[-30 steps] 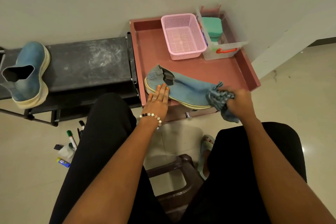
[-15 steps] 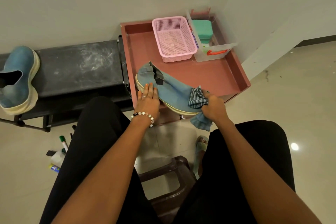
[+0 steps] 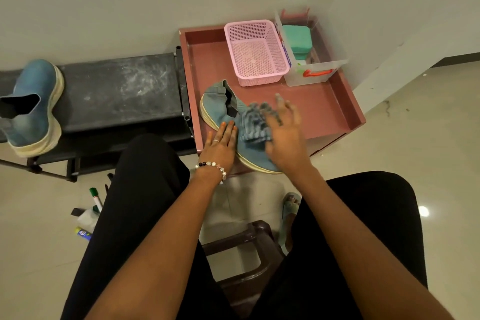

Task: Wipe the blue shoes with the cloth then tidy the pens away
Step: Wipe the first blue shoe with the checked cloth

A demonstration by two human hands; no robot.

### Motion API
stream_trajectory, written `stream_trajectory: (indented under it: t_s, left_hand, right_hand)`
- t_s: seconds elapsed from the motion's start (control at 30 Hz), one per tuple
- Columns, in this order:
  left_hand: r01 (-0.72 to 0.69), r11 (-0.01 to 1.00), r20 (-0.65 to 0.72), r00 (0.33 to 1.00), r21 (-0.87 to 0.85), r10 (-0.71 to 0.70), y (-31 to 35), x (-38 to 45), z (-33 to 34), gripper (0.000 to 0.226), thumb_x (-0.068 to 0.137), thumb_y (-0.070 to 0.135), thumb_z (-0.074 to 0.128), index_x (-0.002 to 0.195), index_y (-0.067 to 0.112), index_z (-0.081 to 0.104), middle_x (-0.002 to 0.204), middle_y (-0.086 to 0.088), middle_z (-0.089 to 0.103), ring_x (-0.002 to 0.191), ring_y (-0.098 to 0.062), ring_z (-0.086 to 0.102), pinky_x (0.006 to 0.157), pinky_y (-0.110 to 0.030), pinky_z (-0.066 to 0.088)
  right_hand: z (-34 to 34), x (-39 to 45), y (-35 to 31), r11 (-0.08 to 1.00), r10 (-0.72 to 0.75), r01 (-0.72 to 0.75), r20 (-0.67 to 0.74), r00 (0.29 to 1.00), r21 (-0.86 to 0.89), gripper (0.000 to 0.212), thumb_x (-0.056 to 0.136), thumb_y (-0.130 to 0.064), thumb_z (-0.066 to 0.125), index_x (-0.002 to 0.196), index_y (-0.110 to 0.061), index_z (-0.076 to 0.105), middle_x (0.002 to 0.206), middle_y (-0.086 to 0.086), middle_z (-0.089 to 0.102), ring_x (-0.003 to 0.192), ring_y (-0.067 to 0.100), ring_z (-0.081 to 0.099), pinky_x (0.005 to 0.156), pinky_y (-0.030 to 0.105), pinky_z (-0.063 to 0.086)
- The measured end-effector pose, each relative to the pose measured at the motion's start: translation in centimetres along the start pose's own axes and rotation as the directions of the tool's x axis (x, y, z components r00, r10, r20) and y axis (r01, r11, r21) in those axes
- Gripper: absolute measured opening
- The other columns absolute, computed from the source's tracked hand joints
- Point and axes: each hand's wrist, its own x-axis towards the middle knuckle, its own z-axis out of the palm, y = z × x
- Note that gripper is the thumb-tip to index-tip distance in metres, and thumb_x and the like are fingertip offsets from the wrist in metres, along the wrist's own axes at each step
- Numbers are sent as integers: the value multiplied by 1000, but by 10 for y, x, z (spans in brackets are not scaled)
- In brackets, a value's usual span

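One blue shoe (image 3: pixel 220 109) lies on its side at the front left of the pink tray (image 3: pixel 335 109). My left hand (image 3: pixel 220 143) presses flat on its near side, fingers straight. A blue striped cloth (image 3: pixel 253 123) is bunched on the shoe's middle. My right hand (image 3: pixel 284 132), blurred by motion, lies over the cloth's right part with fingers spread and straight. The second blue shoe (image 3: pixel 32 106) stands on the black rack (image 3: pixel 117 91) at the far left. Pens, one a green-capped marker (image 3: pixel 94 199), lie on the floor beside my left leg.
A pink mesh basket (image 3: pixel 255 52) and a clear box (image 3: pixel 315 60) with a teal case and an orange handle stand at the tray's back. A dark stool (image 3: pixel 249 262) is between my knees. A white cloth and a small tube lie by the pens.
My right hand has carried the cloth from the shoe's toe end leftward to its middle, and its fingers have gone from curled round the cloth to spread. The left hand stays on the shoe.
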Motion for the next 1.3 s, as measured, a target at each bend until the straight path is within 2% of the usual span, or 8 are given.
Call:
stream_trajectory:
  t_s: [0.07, 0.13, 0.27, 0.43, 0.63, 0.93, 1.17, 1.3]
  left_hand:
    - [21, 1000, -15, 1000, -3, -21, -2, -1, 5, 65, 98, 8, 29, 152, 16, -6, 157, 0, -22, 145, -18, -20, 117, -37, -7]
    - [55, 998, -47, 997, 17, -54, -3, 1, 9, 67, 98, 13, 31, 151, 19, -9, 156, 1, -26, 144, -16, -20, 116, -36, -7]
    - [91, 982, -90, 993, 165, -77, -1, 5, 9, 63, 100, 17, 24, 150, 10, -13, 157, -3, -24, 146, -18, -16, 115, -44, -9]
    - [103, 988, -36, 994, 114, -100, 4, 8, 7, 61, 100, 15, 23, 151, 8, -10, 157, -4, -22, 145, -19, -18, 115, -44, -11]
    - [55, 959, 46, 996, 279, -70, -1, 10, -8, 57, 103, 29, 19, 152, 13, -5, 159, -3, -17, 145, -16, -17, 109, -57, -17]
    - [42, 981, 41, 998, 191, -51, -5, 7, -5, 65, 99, 25, 25, 151, 10, -11, 157, -5, -22, 146, -16, -17, 111, -59, -14]
    - [-2, 965, 171, 984, 263, -45, -6, 5, -18, 87, 92, 30, 50, 151, 10, -11, 156, -9, -25, 144, -20, -23, 108, -64, -14]
    - [-4, 975, 211, 976, 221, -44, -7, 6, -20, 102, 86, 58, 49, 149, 10, -17, 155, -8, -28, 143, -19, -26, 107, -65, -16]
  right_hand:
    - [21, -2, -14, 962, -164, 193, 156, 974, -193, 66, 82, -16, 64, 142, -11, 39, 157, 16, 17, 141, 38, 19, 107, 56, 26]
    - [41, -9, -19, 895, -242, 329, 290, 926, -301, 59, 80, -15, 69, 135, -6, 49, 148, 19, 36, 137, 32, 35, 105, 57, 30]
    - [49, -23, -13, 909, -161, 298, 416, 895, -291, 50, 91, -11, 45, 140, -7, 40, 156, 13, 22, 143, 22, 22, 114, 57, -5]
    - [51, -22, -13, 909, -152, 308, 466, 872, -280, 61, 91, -17, 45, 147, -3, 26, 158, 16, 12, 147, 25, 8, 117, 51, -6]
    - [61, 18, -25, 840, -158, 368, 468, 869, -400, 61, 99, -32, 35, 151, -9, 12, 159, 11, 1, 146, 24, -13, 112, 63, -6]
    - [38, -12, -17, 799, -74, 414, 612, 788, -437, 58, 98, -23, 32, 150, -6, 14, 159, 14, 3, 148, 21, -2, 104, 72, -12]
    - [51, 35, -25, 706, -111, 465, 566, 817, -533, 65, 101, -43, 17, 150, -4, 3, 159, 14, -6, 146, 23, -16, 105, 70, -13]
    - [47, 17, -25, 741, -98, 456, 593, 799, -493, 70, 100, -47, 23, 150, -3, 2, 158, 15, -4, 146, 24, -13, 106, 70, -10]
